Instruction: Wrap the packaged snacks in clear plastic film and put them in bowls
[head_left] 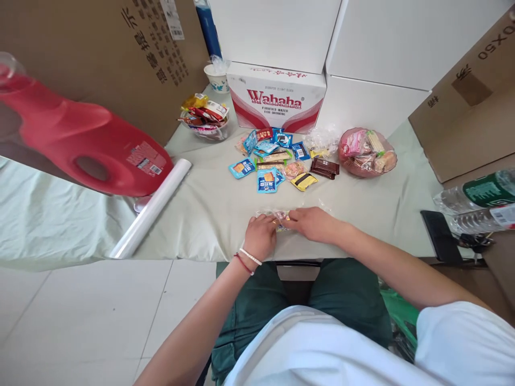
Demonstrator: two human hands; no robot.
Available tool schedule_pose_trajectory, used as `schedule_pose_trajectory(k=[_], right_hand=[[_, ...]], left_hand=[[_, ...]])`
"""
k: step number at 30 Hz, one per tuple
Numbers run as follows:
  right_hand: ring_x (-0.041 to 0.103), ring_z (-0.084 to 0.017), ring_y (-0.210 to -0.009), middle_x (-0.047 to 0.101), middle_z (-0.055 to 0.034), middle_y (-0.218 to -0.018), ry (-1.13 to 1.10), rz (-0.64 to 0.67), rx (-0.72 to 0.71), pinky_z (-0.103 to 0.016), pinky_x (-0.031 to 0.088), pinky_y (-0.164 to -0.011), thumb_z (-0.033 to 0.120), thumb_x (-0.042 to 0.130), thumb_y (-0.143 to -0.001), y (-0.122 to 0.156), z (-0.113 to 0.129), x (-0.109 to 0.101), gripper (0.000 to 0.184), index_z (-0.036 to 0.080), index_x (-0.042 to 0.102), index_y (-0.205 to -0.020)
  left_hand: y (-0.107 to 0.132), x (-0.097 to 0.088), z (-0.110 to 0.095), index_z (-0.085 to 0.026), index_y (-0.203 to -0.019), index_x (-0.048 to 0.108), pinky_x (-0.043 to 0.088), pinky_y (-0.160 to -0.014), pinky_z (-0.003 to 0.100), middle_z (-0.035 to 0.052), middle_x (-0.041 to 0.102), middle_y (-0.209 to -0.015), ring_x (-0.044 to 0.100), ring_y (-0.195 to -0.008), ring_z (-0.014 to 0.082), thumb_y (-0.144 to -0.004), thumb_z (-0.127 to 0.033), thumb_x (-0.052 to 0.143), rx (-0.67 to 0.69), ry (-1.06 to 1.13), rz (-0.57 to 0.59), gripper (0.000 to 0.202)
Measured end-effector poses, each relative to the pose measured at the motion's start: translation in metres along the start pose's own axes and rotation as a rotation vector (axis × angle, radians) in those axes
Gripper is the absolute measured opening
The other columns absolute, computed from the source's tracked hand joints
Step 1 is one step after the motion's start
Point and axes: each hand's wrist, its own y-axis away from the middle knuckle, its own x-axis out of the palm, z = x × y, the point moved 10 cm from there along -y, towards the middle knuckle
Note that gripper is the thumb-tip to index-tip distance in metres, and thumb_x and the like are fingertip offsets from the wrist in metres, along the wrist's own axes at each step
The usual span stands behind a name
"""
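Observation:
At the table's near edge lies a clear plastic package point(282, 227) with small pinkish and yellow contents I cannot make out. My left hand point(260, 235) has its curled fingers on the package's left side. From the right, my right hand point(313, 223) pinches the package's other side with thumb and fingers close together. Loose clear film shows just beyond the hands. Farther back lie several wrapped snacks: a blue packet point(266, 180), a yellow packet point(304, 181), a round pinkish snack point(294, 170) and dark brown bars point(325, 168).
A roll of clear film point(152, 210) lies at left beside a large red bottle point(90, 145). Behind stand a snack-filled clear bowl point(205, 128), a pink bowl point(368, 169), a paper cup point(218, 80) and a Wahaha carton point(277, 99). Right: plastic bottles point(486, 190), a phone point(440, 236).

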Motion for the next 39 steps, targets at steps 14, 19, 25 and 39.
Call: schedule_pose_trajectory(k=[14,19,25,39], right_hand=[[0.056,-0.032,-0.119,0.065,-0.0177,-0.13,-0.003,-0.114,0.17,-0.045,0.049,-0.091,0.015,0.041,-0.107,0.011,0.025,0.022,0.045,0.018,0.056,-0.149],[0.058,-0.033,-0.121,0.066,-0.0177,-0.135,-0.096,-0.098,0.28,-0.04,0.052,-0.081,0.015,0.051,-0.102,0.039,0.04,0.015,0.034,0.02,0.069,-0.131],[0.061,-0.032,-0.115,0.07,-0.0147,-0.128,-0.207,-0.133,0.412,-0.039,0.051,-0.081,0.027,0.053,-0.105,0.067,0.001,-0.035,0.031,0.024,0.071,-0.131],[0.056,-0.028,-0.112,0.069,-0.014,-0.12,-0.274,-0.371,0.475,-0.041,0.049,-0.095,0.013,0.052,-0.1,0.134,-0.058,0.043,0.036,0.021,0.076,-0.125]], left_hand=[[0.008,-0.022,0.054,-0.017,-0.117,0.07,0.038,-0.12,0.062,0.022,0.061,-0.147,0.047,-0.145,0.0429,-0.086,-0.051,0.068,-0.582,0.014,-0.335,0.045],[0.014,-0.009,0.026,-0.011,-0.124,0.065,0.043,-0.115,0.056,0.0254,0.065,-0.135,0.058,-0.133,0.039,-0.1,-0.045,0.053,-0.411,-0.188,-0.385,0.043],[0.016,-0.007,0.026,-0.011,-0.122,0.062,0.045,-0.109,0.052,0.0244,0.067,-0.127,0.061,-0.126,0.0376,-0.102,-0.049,0.051,-0.374,-0.227,-0.426,0.044],[0.017,-0.003,0.033,-0.02,-0.099,0.059,0.049,-0.088,0.043,0.0132,0.067,-0.102,0.064,-0.101,0.031,-0.099,-0.045,0.059,-0.389,-0.117,-0.379,0.025]])
